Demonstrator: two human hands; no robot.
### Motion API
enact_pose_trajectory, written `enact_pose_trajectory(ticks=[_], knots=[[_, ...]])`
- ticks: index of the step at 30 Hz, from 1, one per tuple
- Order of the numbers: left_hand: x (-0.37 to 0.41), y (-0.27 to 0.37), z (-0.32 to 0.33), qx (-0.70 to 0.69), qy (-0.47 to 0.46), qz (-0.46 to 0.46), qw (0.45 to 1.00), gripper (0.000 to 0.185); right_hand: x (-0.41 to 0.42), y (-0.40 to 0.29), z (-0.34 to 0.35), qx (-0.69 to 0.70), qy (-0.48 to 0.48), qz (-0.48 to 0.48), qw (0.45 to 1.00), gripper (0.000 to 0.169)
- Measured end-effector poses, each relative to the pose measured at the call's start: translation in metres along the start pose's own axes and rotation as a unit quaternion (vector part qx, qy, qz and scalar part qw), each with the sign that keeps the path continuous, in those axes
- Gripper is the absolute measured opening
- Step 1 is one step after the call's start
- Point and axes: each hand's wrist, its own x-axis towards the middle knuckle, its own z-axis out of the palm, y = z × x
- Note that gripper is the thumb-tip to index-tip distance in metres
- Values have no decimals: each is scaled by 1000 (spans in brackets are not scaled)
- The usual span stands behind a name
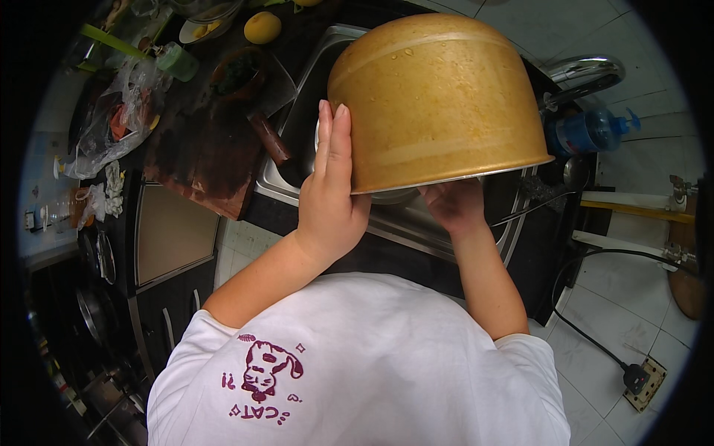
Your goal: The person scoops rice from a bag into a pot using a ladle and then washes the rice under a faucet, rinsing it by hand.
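Observation:
A large golden metal pot (435, 100) with water drops on its outside is held up over the stainless-steel sink (273, 187). Its open mouth faces down and towards me. My left hand (334, 184) grips the pot at the rim, with fingers laid straight along the outer wall; the thumb is hidden. Beneath the rim, my right hand (457, 206) reaches up into the mouth. The pot hides its fingers, so what they hold or touch inside cannot be seen.
Left of the sink, a cleaver (270, 139) lies by a wooden cutting board (195, 178). A yellow round fruit (262, 28) and a plastic bag (120, 122) sit further left. Right are a chrome faucet (585, 69), blue pump bottle (591, 131), ladle (575, 171) and plugged-in black cord (585, 329).

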Motion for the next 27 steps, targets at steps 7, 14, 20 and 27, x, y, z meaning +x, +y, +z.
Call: enact_pose_trajectory(ticks=[7,14,20,27], knots=[[0,2,-1,3,-2,-5,1000,83,2,0,-5,-2,-39,6,999,29],[0,3,-2,5,-2,-4,1000,83,2,-1,-6,2,-45,8,999,29],[0,2,-1,11,4,6,1000,83,0,0,-2,-3,-10,2,1000,29],[1,3,-2,18,2,6,1000,81,7,-2,-15,3,-73,15,997,31]])
